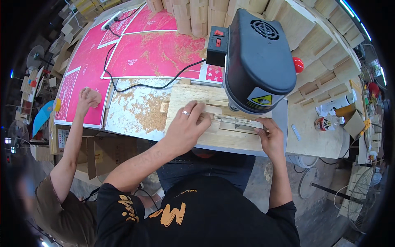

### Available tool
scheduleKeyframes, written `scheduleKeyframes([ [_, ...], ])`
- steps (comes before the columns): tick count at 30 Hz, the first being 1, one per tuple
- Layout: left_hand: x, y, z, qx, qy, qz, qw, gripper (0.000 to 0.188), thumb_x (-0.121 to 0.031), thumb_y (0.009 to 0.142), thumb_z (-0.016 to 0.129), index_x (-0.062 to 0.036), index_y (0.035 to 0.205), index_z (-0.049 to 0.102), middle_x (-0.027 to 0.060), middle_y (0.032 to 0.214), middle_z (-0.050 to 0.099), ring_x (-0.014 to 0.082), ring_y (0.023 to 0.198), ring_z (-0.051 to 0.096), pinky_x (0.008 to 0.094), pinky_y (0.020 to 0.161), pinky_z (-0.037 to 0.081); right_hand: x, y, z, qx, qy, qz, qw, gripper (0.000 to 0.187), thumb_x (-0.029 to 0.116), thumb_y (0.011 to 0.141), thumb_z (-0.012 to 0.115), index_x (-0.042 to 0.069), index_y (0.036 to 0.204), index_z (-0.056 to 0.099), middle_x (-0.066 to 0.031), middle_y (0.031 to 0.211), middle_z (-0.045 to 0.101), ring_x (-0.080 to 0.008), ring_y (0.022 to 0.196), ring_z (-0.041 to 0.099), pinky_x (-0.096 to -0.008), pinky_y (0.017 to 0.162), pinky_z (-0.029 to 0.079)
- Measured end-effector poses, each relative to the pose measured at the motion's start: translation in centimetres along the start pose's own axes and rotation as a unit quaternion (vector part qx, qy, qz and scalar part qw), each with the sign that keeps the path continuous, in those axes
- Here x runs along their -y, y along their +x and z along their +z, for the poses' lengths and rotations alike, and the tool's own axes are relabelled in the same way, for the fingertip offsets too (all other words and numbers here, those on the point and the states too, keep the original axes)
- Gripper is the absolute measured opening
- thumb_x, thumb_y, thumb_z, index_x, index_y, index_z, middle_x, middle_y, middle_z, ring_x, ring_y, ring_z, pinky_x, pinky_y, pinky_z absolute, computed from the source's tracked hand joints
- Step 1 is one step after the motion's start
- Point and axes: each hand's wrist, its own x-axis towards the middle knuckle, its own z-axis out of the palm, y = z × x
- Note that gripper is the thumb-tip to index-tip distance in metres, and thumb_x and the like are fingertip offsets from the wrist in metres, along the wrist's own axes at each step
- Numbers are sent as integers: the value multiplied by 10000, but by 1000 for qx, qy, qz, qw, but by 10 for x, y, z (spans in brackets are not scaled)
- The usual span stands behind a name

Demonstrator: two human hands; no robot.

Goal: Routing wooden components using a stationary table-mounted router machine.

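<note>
My left hand (187, 126), a ring on one finger, is closed around a pale wooden piece (214, 125) on the wooden work board (185, 95). To its right lies a narrow, pale slotted bar (236, 122) with grey metal-looking parts along it. The thumb and fingers of my right hand (270, 136) are closed on the right end of that bar. Over both stands a bench machine with a black housing (261, 57), a vent on top and two red switches at its side. Its head hides whatever is directly beneath.
Stacks of pale wooden pieces (199, 16) line the back and right. Pink printed sheets (152, 55) with sawdust cover the left; a black cable (144, 87) crosses them. A co-worker's hand (87, 98) holds a wooden piece there. A plastic bottle (328, 122) stands right.
</note>
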Motion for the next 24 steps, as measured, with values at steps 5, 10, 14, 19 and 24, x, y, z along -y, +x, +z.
scheduleKeyframes([
  [5,-33,2,31,-122,-240,-148,952,1077,-159,704,903,20,1532,239,312,1455,410,515,1352,405,500,1131,386,7,5,13,-39,36,29,998,337,-23,849,728,58,1174,693,-126,1133,696,-246,927,698,-312,765,551],
  [10,-43,9,69,-168,-211,-207,940,1139,-172,703,899,80,1541,171,344,1496,371,489,1352,434,474,1115,399,-8,4,35,-68,177,146,971,376,-12,877,734,23,1244,664,-109,1161,690,-177,975,665,-292,862,536],
  [14,-37,15,74,-183,-224,-236,928,1154,-181,697,902,64,1550,164,320,1470,414,474,1259,519,475,978,500,1,8,44,-117,170,132,969,426,-4,894,687,-28,1304,575,-69,958,693,-120,895,646,-262,811,504],
  [19,-36,11,71,-133,-233,-262,927,1173,-224,705,901,63,1552,142,296,1269,582,451,1091,626,476,871,531,-3,4,50,-131,104,32,985,393,24,893,659,-43,1273,586,-125,1105,649,-183,1059,636,-291,910,495],
  [24,-31,13,74,-99,-230,-278,927,1203,-251,697,911,72,1549,125,298,1190,619,446,1001,664,470,817,544,3,43,-6,-73,127,101,984,463,160,977,565,-28,1399,535,-162,1290,620,-227,1143,603,-401,999,474],
])
